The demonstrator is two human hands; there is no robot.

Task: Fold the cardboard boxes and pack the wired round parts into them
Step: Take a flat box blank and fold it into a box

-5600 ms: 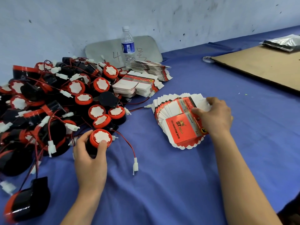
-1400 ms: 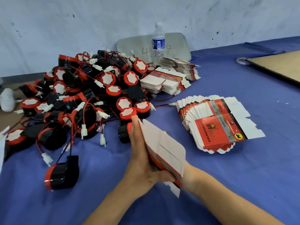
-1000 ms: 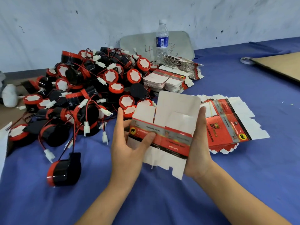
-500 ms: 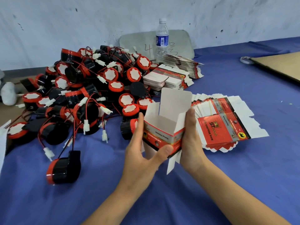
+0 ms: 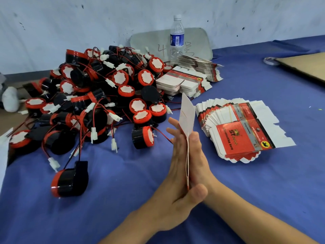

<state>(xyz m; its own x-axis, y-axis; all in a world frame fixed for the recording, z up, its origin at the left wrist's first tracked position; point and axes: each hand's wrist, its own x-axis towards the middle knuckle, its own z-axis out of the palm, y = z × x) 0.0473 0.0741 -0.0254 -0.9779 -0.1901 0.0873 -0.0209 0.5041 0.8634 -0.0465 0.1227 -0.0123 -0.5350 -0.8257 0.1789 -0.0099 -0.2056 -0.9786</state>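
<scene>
Blue cloth worktop (image 5: 105,205), scuffed white wall (image 5: 70,23) behind. Half a second back I saw the box opened into a tube between the hands. Now the box (image 5: 187,117) is squashed flat and edge-on to me. It is sandwiched between left hand (image 5: 177,166) and right hand (image 5: 198,155), palms together, fingers straight, with its white flap standing above the fingertips.

Counts:
- One box in hand.
- Three stacks of flat boxes: fanned stack (image 5: 242,136) just right of the hands, mid stack (image 5: 182,81) and far stack (image 5: 198,65) behind.
- One bottle (image 5: 176,37).
- One grey panel (image 5: 198,43) against the wall.
- One cardboard sheet (image 5: 306,66) far right.
- Parts (image 5: 98,95) heaped left, too many to count; one loose part (image 5: 69,180) lies apart, nearest me.
</scene>
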